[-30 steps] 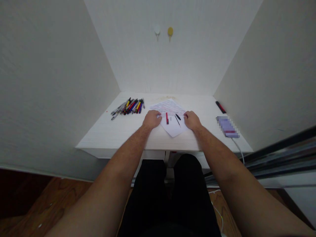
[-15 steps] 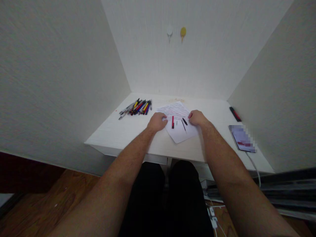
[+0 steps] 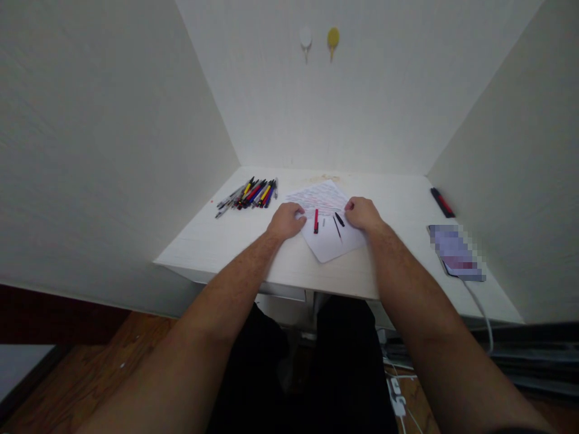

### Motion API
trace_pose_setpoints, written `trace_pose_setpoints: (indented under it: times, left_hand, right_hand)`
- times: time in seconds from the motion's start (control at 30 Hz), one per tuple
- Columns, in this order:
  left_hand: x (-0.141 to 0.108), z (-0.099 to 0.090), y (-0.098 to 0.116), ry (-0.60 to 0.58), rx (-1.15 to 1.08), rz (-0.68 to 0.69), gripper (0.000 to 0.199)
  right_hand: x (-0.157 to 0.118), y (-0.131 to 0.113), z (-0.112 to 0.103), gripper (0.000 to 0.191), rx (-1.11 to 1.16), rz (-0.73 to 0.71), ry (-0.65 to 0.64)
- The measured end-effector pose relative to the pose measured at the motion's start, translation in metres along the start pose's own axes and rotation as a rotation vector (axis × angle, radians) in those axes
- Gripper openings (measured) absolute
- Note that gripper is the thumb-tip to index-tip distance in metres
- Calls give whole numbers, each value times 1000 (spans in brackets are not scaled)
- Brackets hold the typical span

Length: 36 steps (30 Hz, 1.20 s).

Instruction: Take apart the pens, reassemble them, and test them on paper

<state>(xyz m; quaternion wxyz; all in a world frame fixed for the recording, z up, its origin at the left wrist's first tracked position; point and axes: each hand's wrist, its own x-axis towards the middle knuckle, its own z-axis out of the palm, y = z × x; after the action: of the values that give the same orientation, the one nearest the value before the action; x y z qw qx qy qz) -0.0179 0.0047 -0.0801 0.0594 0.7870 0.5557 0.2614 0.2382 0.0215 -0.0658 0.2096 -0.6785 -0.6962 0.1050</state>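
A white sheet of paper [image 3: 323, 248] lies on the desk, its far part covered in rows of coloured scribbles. On it are a red pen barrel with a black clip [image 3: 316, 222], a small grey piece like a spring [image 3: 323, 222], a thin dark refill [image 3: 337, 228] and a black pointed pen part [image 3: 339, 219]. My left hand [image 3: 286, 220] is at the paper's left edge, fingers curled and thumb near them. Against the right edge, my right hand [image 3: 363, 213] is closed, its fingertips tucked in at the paper. The loose pen parts lie between both hands, untouched.
A pile of many-coloured pens [image 3: 251, 194] lies at the back left of the white desk [image 3: 217, 241]. On the right are a black and red object [image 3: 442, 202] and a phone [image 3: 455, 250] with a white cable [image 3: 479, 307]. Walls enclose the desk on three sides.
The camera view has shifted slightly, and my knees have moved apart. Both hands keep their places at the paper's edges, and the pen parts lie as before.
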Motion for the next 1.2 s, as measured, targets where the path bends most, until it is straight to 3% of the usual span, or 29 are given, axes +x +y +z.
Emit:
trace_pose_setpoints:
  times: [0.2,0.37,0.57,0.73,0.83,1.0,1.2]
  left_hand:
    - [1,-2,2,10,-10,-30,23]
    - [27,-13,17,72,35,-163,21]
    - [61,-16,34,-233,100,-136,21]
    - [51,-11,31,-314,114,-138,33]
    - [45,-12,28,-334,110,-136,37]
    - [44,-12,32,-347,111,-128,37]
    - [38,-5,40,-314,107,-128,37]
  right_hand:
    - [-2,0,1,16,2,14,52]
    - [-4,-2,-1,16,2,27,43]
    - [-4,-4,-1,14,-14,38,44]
    - [-7,-10,-3,14,13,31,102]
    - [-11,-18,-5,13,54,-66,114]
    - [-16,-28,-5,13,11,-260,12]
    - [-20,-32,-5,16,-67,-277,-63]
